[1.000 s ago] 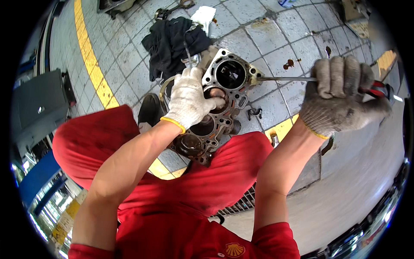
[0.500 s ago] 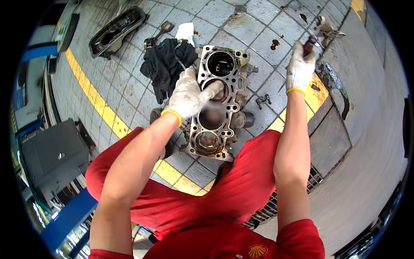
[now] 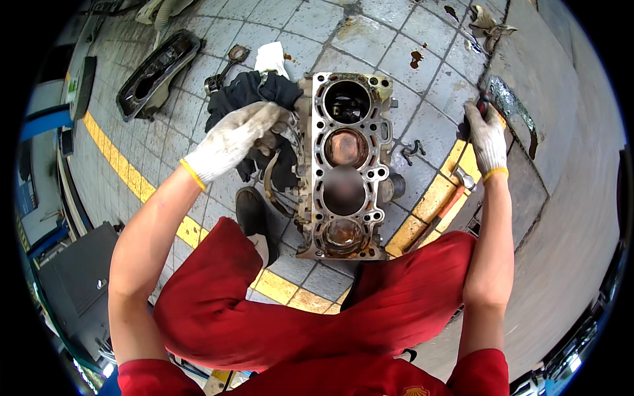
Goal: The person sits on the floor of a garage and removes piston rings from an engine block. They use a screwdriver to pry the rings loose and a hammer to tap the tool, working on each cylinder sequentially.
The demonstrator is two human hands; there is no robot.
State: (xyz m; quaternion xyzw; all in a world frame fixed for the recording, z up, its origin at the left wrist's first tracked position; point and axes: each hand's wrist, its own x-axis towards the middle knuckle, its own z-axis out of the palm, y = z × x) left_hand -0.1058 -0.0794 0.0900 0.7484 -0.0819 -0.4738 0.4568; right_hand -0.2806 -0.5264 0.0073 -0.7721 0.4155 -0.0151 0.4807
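Note:
The engine block [image 3: 382,173] lies on the tiled floor between my legs, its bores facing up. A copper-brown piston crown [image 3: 345,146] shows in the second bore from the far end. Just left of the block, my gloved left hand [image 3: 241,138] is closed with fingers curled; thin curved metal shows at its fingertips, too unclear to name. A curved brownish strip [image 3: 269,181] lies below that hand. Over the floor at right, my gloved right hand [image 3: 487,140] is wrapped round a screwdriver [image 3: 483,104] with a red-and-black handle. The screwdriver's tip cannot be made out.
A black cloth [image 3: 241,92] lies left of the block, with a connecting rod [image 3: 228,69] and an oil pan [image 3: 158,74] beyond. On the right are a hammer [image 3: 449,201], a small dark metal part [image 3: 413,152], oil spots [image 3: 415,59] and a crumpled glove [image 3: 489,28].
My left hand has come off the second bore to the block's left side, uncovering the piston crown. My right hand, with the screwdriver, has moved nearer and to the right. The hammer now shows.

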